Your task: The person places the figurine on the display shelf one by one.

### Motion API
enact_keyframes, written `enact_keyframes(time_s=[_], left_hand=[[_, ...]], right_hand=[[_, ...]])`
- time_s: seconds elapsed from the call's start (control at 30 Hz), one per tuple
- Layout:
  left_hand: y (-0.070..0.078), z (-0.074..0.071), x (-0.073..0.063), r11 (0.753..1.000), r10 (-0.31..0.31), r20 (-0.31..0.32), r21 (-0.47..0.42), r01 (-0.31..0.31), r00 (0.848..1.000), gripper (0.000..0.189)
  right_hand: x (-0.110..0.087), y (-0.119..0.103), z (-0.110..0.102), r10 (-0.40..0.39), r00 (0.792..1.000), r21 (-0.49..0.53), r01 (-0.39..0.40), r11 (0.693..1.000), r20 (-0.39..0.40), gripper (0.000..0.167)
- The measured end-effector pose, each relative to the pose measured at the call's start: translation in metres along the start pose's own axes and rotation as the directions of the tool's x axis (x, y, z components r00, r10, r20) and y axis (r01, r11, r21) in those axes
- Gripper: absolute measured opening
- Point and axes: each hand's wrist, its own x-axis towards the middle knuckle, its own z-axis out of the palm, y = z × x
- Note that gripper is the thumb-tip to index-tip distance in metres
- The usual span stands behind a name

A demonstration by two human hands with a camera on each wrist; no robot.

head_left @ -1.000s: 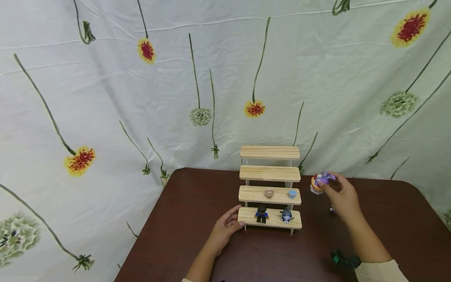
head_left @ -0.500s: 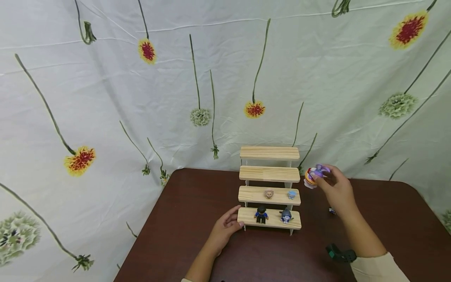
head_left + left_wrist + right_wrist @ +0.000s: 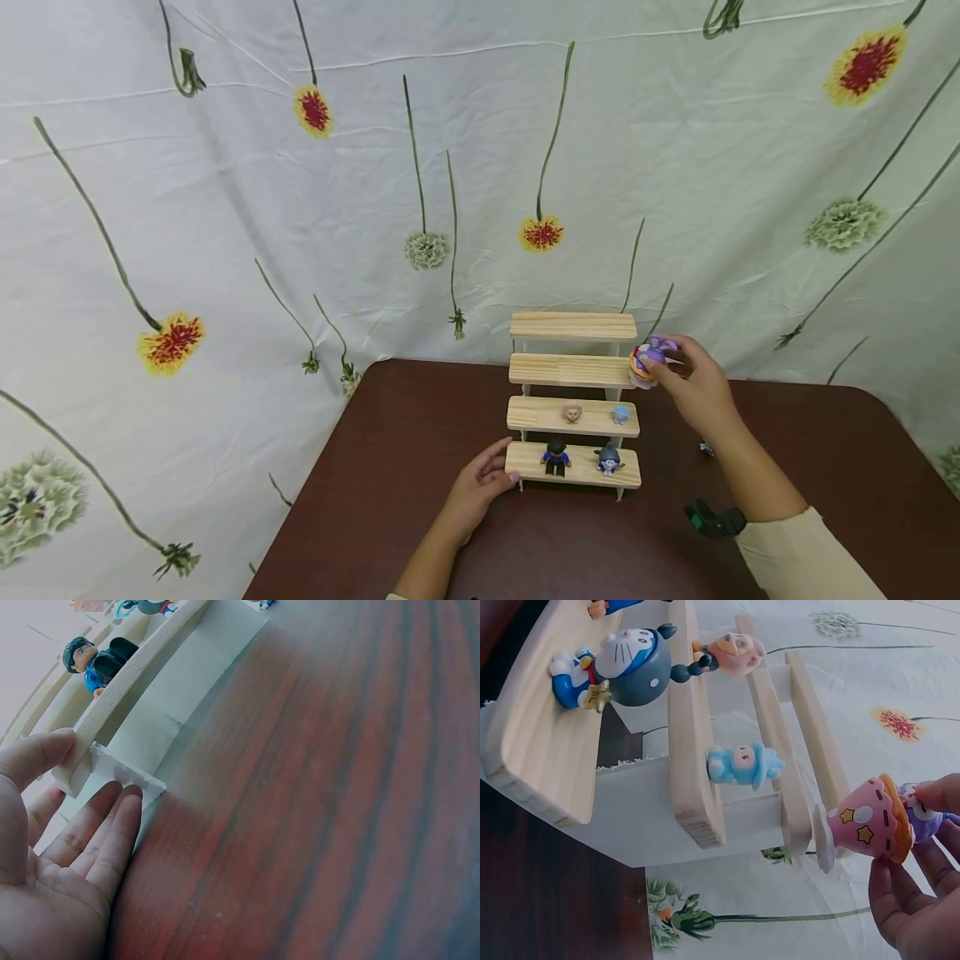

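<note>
A wooden tiered display stand (image 3: 574, 369) rises in steps on the table. My left hand (image 3: 477, 487) grips the left end of its lowest board, thumb at the front corner; in the left wrist view its other fingers (image 3: 112, 847) lie by the clear support. My right hand (image 3: 701, 387) pinches a purple, long-eared toy figurine (image 3: 649, 360) with a pink, star-marked base (image 3: 864, 825), at the second-highest board's right end. The lowest board bears a black-haired toy man (image 3: 556, 457) and a dark-helmeted figurine (image 3: 608, 459). Above them sit a pinkish figurine (image 3: 572, 412) and a light-blue one (image 3: 620, 414).
Another small figurine (image 3: 706, 448) lies on the dark brown table (image 3: 390, 500), right of the stand, near my right forearm. A flower-printed cloth (image 3: 480, 167) hangs behind the table. A dark strapped device (image 3: 715, 518) is at my right wrist.
My right hand has carried the purple figurine left and slightly up, from beside the stand to the second-highest board's right end. The left hand has stayed on the lowest board.
</note>
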Motion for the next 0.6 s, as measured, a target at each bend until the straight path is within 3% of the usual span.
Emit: enact_keyframes(time_s=[0.6], left_hand=[[0.000, 0.000, 0.001, 1.000, 0.006, 0.006, 0.003, -0.006, 1.000, 0.065]], right_hand=[[0.018, -0.011, 0.026, -0.040, 0.995, -0.056, 0.045, 0.997, 0.093, 0.040]])
